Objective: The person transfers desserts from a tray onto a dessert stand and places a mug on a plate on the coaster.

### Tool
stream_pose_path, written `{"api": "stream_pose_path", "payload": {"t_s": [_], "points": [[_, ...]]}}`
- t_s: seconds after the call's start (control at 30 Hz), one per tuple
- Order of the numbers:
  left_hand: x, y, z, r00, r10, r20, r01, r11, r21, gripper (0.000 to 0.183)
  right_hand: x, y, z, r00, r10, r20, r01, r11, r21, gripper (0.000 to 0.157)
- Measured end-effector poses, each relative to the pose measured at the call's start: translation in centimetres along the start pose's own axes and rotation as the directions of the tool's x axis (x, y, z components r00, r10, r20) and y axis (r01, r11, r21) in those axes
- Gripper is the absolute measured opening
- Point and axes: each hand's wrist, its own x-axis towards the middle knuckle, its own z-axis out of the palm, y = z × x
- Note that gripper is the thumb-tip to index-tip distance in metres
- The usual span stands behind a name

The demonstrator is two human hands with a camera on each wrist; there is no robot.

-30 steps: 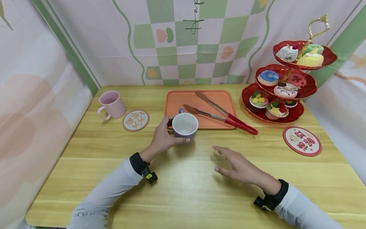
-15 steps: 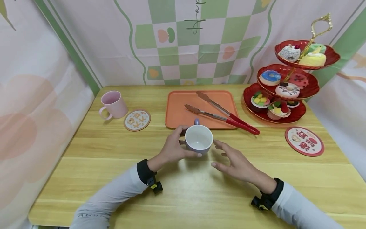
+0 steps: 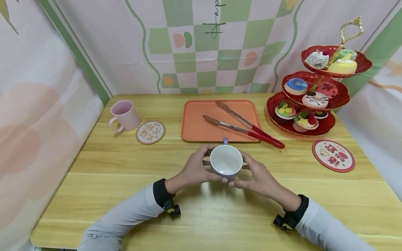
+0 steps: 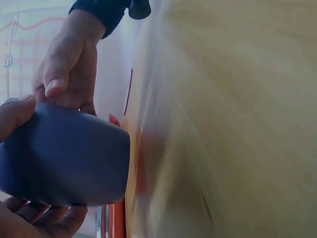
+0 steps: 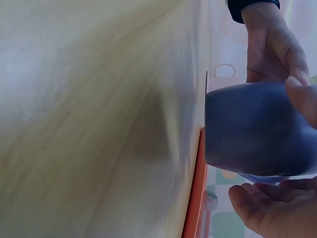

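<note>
A mug (image 3: 226,159), blue-purple outside and white inside, is held upright between both hands, apparently just above the table (image 3: 188,223). Its handle points away, towards the tray. From the left side my left hand (image 3: 198,169) grips it, thumb in front and fingers behind. My right hand (image 3: 262,177) is round the right side, its thumb tip close to the left one. In the left wrist view the mug's plain side (image 4: 69,153) shows between thumb and fingers. The right wrist view has the mug (image 5: 257,131) with the left hand (image 5: 272,54) beyond it.
Behind the mug lies an orange tray (image 3: 194,122) with red-handled tongs (image 3: 237,129) across it. A pink mug (image 3: 125,115) and a round coaster (image 3: 150,132) are at left. At right stand a three-tier red dessert stand (image 3: 329,127) and another coaster (image 3: 334,156).
My left hand has carried the mug rightwards and nearer, away from the tray. My right hand, earlier apart with fingers spread, has come to the mug's right side.
</note>
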Motion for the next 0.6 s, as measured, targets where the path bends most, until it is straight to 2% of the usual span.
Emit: {"api": "stream_pose_path", "payload": {"t_s": [0.27,0.6], "points": [[-0.11,-0.02,0.39,0.999,0.025,0.045,-0.024,0.999,-0.023,0.079,0.01,0.03,0.20,1.000,0.018,0.005,-0.019,0.997,0.073,0.096],[-0.06,0.06,0.43,0.998,0.045,0.042,-0.044,0.999,-0.023,0.077,-0.05,-0.03,0.13,1.000,-0.012,-0.019,0.013,0.998,0.062,0.094]]}}
